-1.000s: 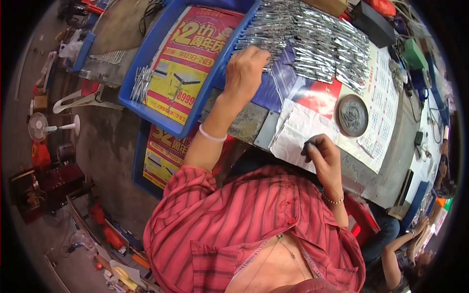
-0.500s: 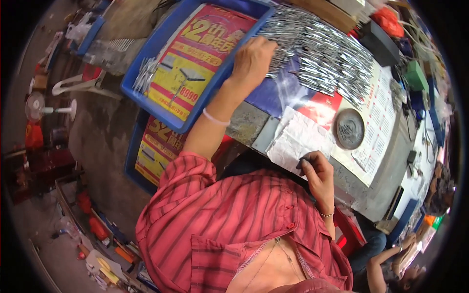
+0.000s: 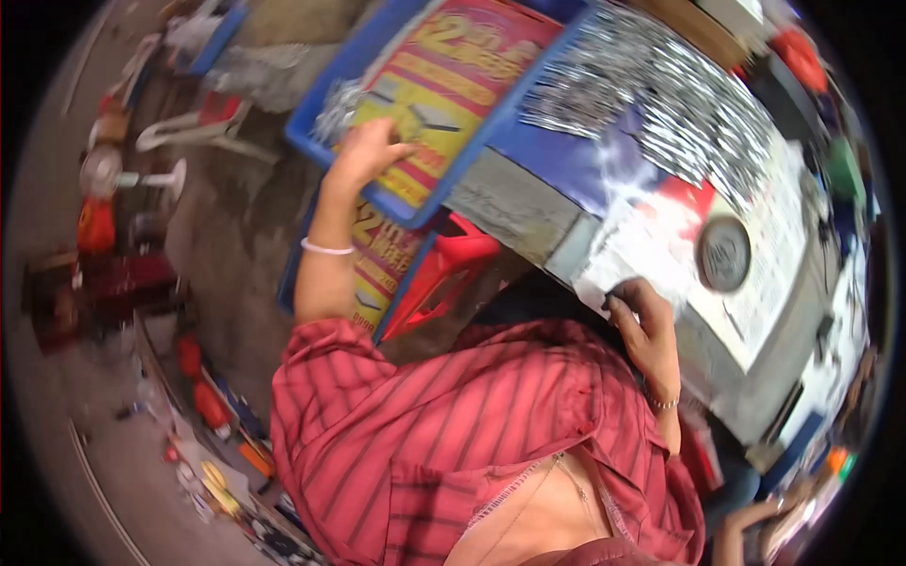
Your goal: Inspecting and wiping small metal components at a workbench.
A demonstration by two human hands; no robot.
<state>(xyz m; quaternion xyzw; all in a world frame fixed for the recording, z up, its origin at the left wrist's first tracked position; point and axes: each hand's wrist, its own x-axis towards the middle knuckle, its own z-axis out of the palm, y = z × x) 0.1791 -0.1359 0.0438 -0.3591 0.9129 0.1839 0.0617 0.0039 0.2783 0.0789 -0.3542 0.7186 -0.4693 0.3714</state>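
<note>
My left hand (image 3: 368, 156) is over a blue tray (image 3: 511, 106) lined with a printed red and yellow sheet. Its thumb stands apart from the fingers; motion blurs it, and no held thing shows. Just beyond the fingers lies a small bunch of slim shiny metal pieces (image 3: 340, 108). My right hand (image 3: 646, 325) is closed in a pinch at the table's near edge, by a crumpled white paper (image 3: 628, 250). Its fingertips are dark, and what they hold, if anything, is hidden. Many more slim metal pieces (image 3: 703, 123) lie spread on the table.
Right of the paper sits a round grey dish (image 3: 725, 224) on a printed sheet (image 3: 769, 283). Below the upper tray is a second blue tray (image 3: 300, 250), beside a red plastic stool (image 3: 462, 250). A white fan (image 3: 104, 174) stands at far left. Another person's arm (image 3: 746, 519) shows at lower right.
My left hand has moved left and toward me, from the metal pile across to the tray's near left part. My right hand stays pinched by the paper. The whole view has shifted slightly.
</note>
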